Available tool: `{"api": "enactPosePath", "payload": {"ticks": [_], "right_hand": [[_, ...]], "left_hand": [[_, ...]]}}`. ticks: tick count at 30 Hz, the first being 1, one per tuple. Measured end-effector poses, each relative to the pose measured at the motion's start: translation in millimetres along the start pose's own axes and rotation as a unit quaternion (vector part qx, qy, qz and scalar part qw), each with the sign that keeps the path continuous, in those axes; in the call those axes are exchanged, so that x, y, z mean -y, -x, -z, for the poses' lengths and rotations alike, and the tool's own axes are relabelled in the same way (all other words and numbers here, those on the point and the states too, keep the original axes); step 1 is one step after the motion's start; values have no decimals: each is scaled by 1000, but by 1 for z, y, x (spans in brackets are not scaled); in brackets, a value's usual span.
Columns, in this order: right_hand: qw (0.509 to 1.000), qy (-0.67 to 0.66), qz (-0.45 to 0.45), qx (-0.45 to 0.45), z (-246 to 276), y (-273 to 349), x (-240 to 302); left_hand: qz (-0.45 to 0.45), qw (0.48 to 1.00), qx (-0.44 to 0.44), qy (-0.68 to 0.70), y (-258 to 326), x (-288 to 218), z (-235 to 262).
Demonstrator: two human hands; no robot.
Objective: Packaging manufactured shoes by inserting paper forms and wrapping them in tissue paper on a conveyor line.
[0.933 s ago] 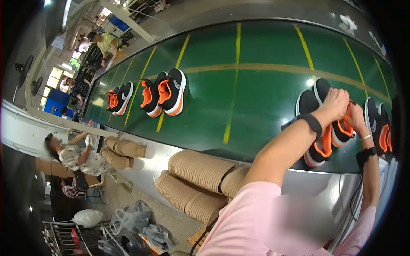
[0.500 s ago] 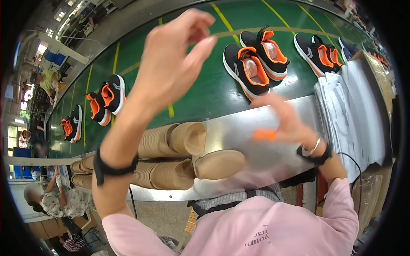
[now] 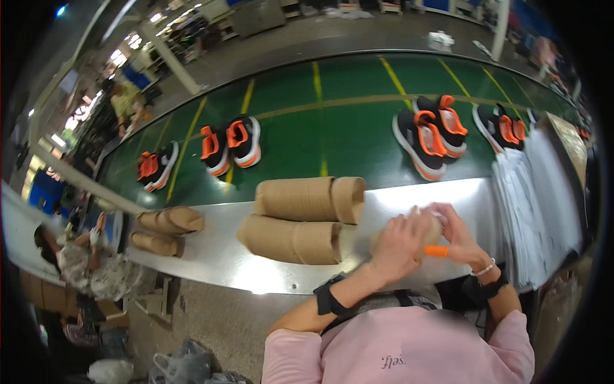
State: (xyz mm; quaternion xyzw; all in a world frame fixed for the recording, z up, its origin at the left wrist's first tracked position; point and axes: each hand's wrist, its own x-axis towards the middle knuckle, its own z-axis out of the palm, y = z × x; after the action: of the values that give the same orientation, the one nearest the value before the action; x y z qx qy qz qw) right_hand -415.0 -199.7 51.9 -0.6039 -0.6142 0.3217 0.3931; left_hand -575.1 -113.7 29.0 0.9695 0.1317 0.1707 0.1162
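Observation:
Over the metal ledge (image 3: 204, 262), my left hand (image 3: 403, 240) and my right hand (image 3: 462, 240) come together, closed round a tan moulded-paper shoe insert (image 3: 435, 232). Much of it is hidden by my fingers and blurred. An orange finger sleeve (image 3: 437, 251) shows on my right hand. Left of my hands lie two stacks of nested tan inserts, a far stack (image 3: 297, 197) and a near stack (image 3: 291, 239). Beyond the ledge, on the green belt, a pair of black sneakers (image 3: 427, 144) with orange lining stands nearest my hands.
White paper sheets (image 3: 518, 211) stand bundled by a cardboard box (image 3: 563, 147) at the right. More black-and-orange sneakers (image 3: 230, 147) are on the green belt (image 3: 288, 141). Smaller insert stacks (image 3: 169, 221) lie farther left, near a seated person (image 3: 96, 269).
My left hand has come down from above the belt to meet my right hand at the ledge. Both now hold an insert. The view has turned, and the scene sits differently in it.

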Motion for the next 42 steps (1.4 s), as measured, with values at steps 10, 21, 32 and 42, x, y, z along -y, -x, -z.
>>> {"api": "enactPosePath", "payload": {"ticks": [10, 21, 32, 42], "right_hand": [[928, -345, -19, -139, -23, 15, -22], [857, -377, -117, -332, -14, 44, -60], [918, -365, -14, -153, 83, 57, -54], [786, 538, -179, -246, 324, 90, -56]], "left_hand": [[110, 868, 36, 483, -22, 11, -11], [130, 921, 25, 366, -46, 2, -6], [105, 744, -12, 660, -89, -5, -25], [151, 685, -70, 709, -117, -22, -67]]}}
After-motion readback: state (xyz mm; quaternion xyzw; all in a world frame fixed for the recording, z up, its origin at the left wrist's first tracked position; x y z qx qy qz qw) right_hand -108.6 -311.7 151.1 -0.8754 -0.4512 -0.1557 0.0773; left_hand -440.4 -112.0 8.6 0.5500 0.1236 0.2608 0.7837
